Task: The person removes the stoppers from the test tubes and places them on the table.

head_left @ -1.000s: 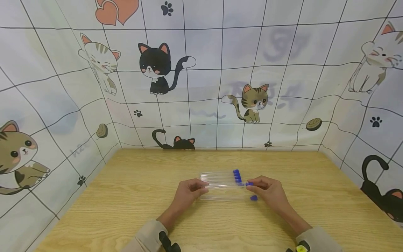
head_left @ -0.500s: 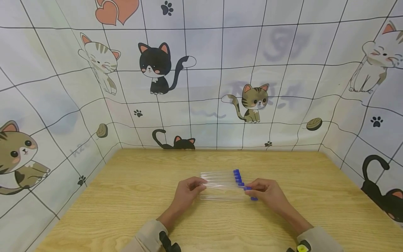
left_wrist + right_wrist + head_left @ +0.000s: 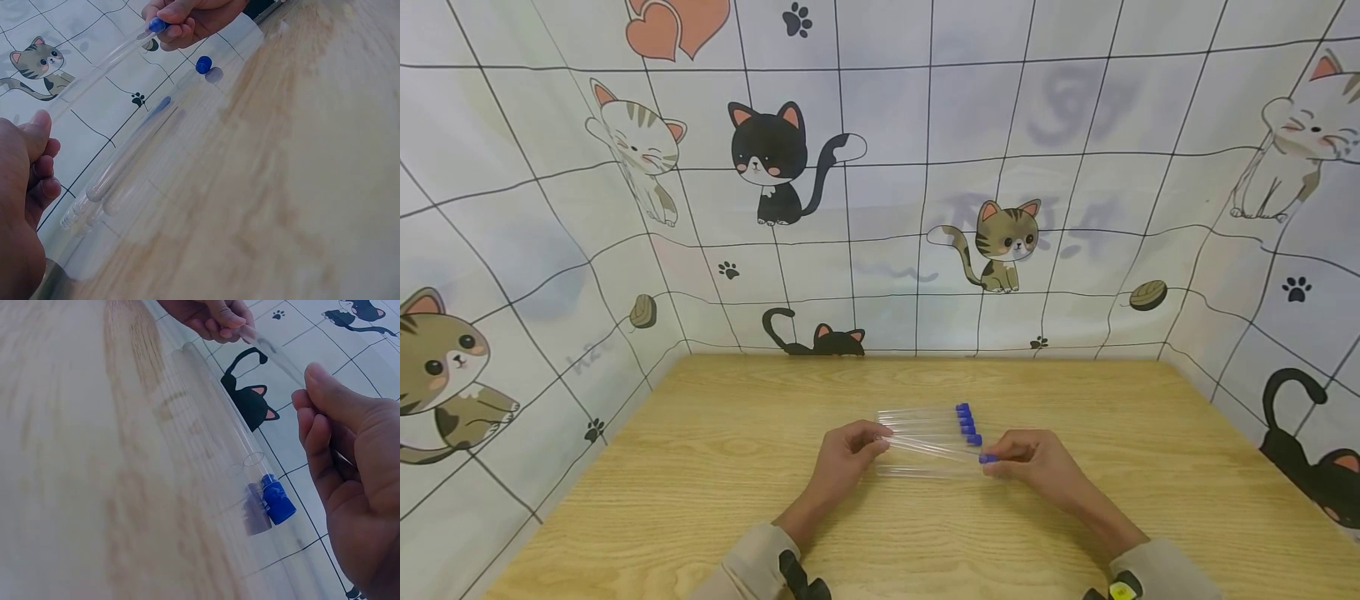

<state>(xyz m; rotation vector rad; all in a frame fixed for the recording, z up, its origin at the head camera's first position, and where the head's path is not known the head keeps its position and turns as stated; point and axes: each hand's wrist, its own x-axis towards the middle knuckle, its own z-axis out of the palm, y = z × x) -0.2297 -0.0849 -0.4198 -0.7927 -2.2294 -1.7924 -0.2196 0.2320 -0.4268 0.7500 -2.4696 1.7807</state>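
Observation:
My left hand (image 3: 846, 458) pinches the plain end of a clear test tube (image 3: 934, 449). At the tube's other end, my right hand (image 3: 1037, 462) pinches its blue cap (image 3: 157, 25) between thumb and fingers. The tube slants across the head view, capped end nearer me, and both wrist views show it raised over the table. Beyond it several clear tubes (image 3: 917, 413) lie side by side, their blue caps (image 3: 967, 422) to the right. Nearer me lies another tube (image 3: 925, 472); the right hand hides its blue cap in the head view, but the right wrist view shows that cap (image 3: 278, 501).
Everything rests on a light wood-grain table (image 3: 737, 417). Behind and at both sides stands a white sheet (image 3: 887, 200) printed with cats and a grid. Each beige sleeve (image 3: 745, 562) ends beside a dark strapped-on wrist device.
My right hand has brought the capped end of the held tube toward me, away from the row. My left hand has stayed almost in place.

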